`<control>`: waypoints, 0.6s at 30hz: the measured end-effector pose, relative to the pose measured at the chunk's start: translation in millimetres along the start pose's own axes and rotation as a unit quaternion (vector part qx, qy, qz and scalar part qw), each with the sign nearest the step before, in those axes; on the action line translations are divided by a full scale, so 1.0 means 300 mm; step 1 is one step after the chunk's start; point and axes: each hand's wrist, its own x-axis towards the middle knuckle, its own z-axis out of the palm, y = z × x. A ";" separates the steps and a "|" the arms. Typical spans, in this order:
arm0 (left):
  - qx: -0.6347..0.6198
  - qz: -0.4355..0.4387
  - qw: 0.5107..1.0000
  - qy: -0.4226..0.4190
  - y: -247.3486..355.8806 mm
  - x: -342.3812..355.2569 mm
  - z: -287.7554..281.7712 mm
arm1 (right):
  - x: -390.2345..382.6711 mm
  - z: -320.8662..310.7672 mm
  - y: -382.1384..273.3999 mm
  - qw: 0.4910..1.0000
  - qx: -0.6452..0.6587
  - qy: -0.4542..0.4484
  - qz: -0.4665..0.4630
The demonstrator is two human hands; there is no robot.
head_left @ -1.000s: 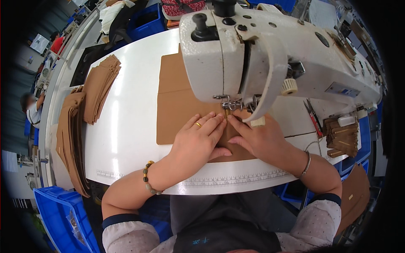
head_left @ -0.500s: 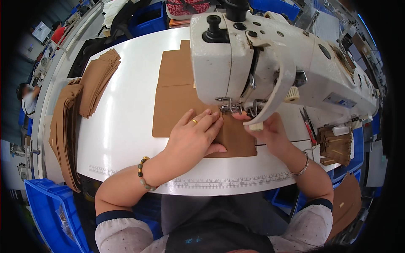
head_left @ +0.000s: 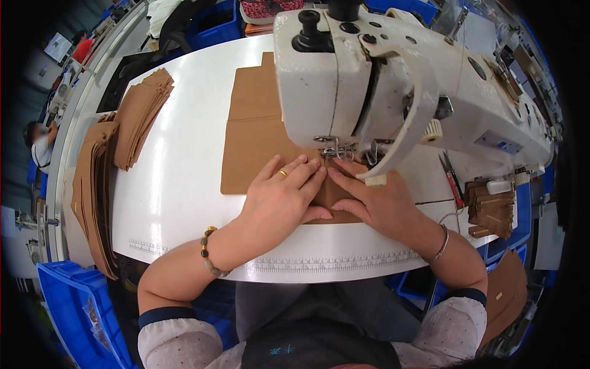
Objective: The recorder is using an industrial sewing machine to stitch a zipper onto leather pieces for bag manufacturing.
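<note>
A flat brown panel (head_left: 252,147), cloth or leather, lies under the needle area of a white sewing machine (head_left: 307,92). My left hand (head_left: 279,190) rests flat on it with fingers stretched toward the presser foot (head_left: 335,152). On the other side, my right hand (head_left: 375,197) also lies on the panel, fingers extended, its index fingertip close to the foot. The thumbs nearly meet near the panel's front edge. Both hands are open and press on the material without gripping it. The machine head hides part of the panel.
Brown piece stacks (head_left: 144,120) and folded brown pieces (head_left: 95,190) lie on the left. Scissors (head_left: 452,178) and small brown parts (head_left: 490,209) sit at right. A blue bin (head_left: 80,307) stands lower left. A printed ruler (head_left: 332,261) runs along the table's front edge.
My right hand has moved left from beside the presser foot onto the panel, close to my left hand. The left hand stays nearly in place.
</note>
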 end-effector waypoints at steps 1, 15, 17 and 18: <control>0.000 0.001 1.000 0.007 -0.005 0.005 0.003 | 0.000 0.003 0.002 1.000 -0.015 -0.001 0.004; 0.005 -0.004 1.000 0.016 -0.025 0.023 0.015 | 0.002 0.022 0.022 1.000 -0.029 0.011 0.008; -0.002 -0.006 1.000 0.009 -0.028 0.027 0.015 | 0.003 0.023 0.025 0.999 -0.027 0.016 0.007; 0.001 -0.005 1.000 0.014 -0.028 0.027 0.014 | 0.003 0.023 0.026 1.000 -0.026 0.011 0.008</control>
